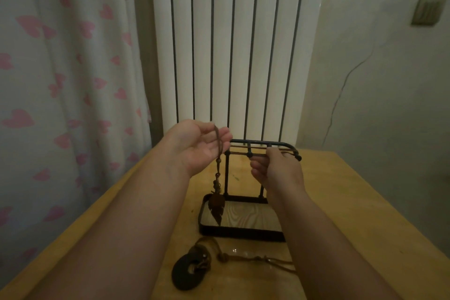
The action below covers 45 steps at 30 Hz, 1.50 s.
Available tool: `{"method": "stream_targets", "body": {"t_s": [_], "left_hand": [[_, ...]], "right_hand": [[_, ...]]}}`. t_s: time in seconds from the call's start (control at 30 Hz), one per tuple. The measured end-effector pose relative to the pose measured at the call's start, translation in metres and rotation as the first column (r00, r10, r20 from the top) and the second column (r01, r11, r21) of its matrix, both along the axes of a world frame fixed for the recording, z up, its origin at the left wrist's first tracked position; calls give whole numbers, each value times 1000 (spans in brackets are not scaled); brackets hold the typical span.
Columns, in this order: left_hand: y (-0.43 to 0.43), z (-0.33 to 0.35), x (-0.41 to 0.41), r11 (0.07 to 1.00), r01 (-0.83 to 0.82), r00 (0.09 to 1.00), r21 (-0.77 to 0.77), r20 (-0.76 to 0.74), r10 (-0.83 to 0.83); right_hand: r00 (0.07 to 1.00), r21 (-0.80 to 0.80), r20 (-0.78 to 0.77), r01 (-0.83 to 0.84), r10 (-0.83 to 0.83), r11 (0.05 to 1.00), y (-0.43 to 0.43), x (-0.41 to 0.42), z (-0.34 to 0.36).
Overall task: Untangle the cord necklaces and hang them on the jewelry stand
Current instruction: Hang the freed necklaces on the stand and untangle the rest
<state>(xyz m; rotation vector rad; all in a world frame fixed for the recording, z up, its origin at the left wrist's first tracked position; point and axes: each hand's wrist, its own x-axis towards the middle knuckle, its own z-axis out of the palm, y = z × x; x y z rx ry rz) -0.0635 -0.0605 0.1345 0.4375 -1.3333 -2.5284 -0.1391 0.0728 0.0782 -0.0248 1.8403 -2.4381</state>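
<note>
A black wire jewelry stand (264, 147) with a wood-floored tray base (243, 231) stands mid-table. My left hand (202, 146) is raised, palm up, at the stand's left end and holds the brown cord of a necklace; its beads and dark leaf pendant (217, 207) hang down over the tray's left corner. My right hand (277, 168) is at the stand's upper bars, fingers curled around the cord stretched along the bar. A second cord necklace with a dark ring pendant (188, 269) lies on the table in front of the tray.
The wooden table (341, 202) has its left edge running diagonally near a heart-print curtain (60, 80). A white ribbed radiator (231, 44) stands behind the stand. The right wall carries a switch plate (427, 11).
</note>
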Motion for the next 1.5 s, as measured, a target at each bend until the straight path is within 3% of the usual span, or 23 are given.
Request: {"method": "stream_targets", "body": {"t_s": [0.17, 0.27, 0.37, 0.47, 0.63, 0.77, 0.83, 0.9, 0.97, 1.03, 1.23, 1.33, 1.5], "left_hand": [[2, -1, 0, 987, 38, 997, -159, 76, -26], [1, 0, 0, 996, 34, 998, -86, 53, -29], [1, 1, 0, 999, 44, 999, 20, -16, -44], [5, 0, 0, 995, 57, 997, 81, -64, -52], [12, -1, -1, 983, 64, 990, 174, -132, -41], [9, -3, 0, 983, 9, 989, 181, -148, 18], [7, -5, 1, 995, -37, 993, 95, -106, 47], [6, -4, 2, 979, -119, 992, -165, 6, 122], [9, -6, 5, 821, -157, 954, -550, 130, 269], [8, -12, 4, 559, -153, 926, -815, 79, 369], [-10, -40, -8, 80, -180, 868, -980, -120, 482], [-12, -48, -12, 55, -255, 872, -965, -204, 445], [-8, -57, -12, 63, -323, 844, -944, -257, 471]], "right_hand": [[996, -1, 24, -84, 84, 996, 1, 0, 0], [989, 139, -7, -143, 145, 980, -1, 1, -10], [911, 419, -77, -338, 404, 843, -5, 12, -27], [785, 462, -164, -474, 597, 750, -11, 24, -35], [833, 470, -302, -293, 464, 832, -26, 29, -27], [874, 308, -249, -337, 417, 890, -16, 27, -20], [884, 283, -251, -323, 395, 903, -6, 21, -18], [893, 260, -280, -284, 354, 923, 1, 16, -17], [909, 258, -311, -199, 277, 945, 5, 12, -12], [897, 352, -394, -55, 201, 934, 10, 10, -4], [798, 557, -584, 259, 150, 789, 22, -7, 18], [775, 635, -613, 368, 153, 679, 31, -16, 27], [779, 648, -617, 423, 111, 633, 47, -25, 36]]}}
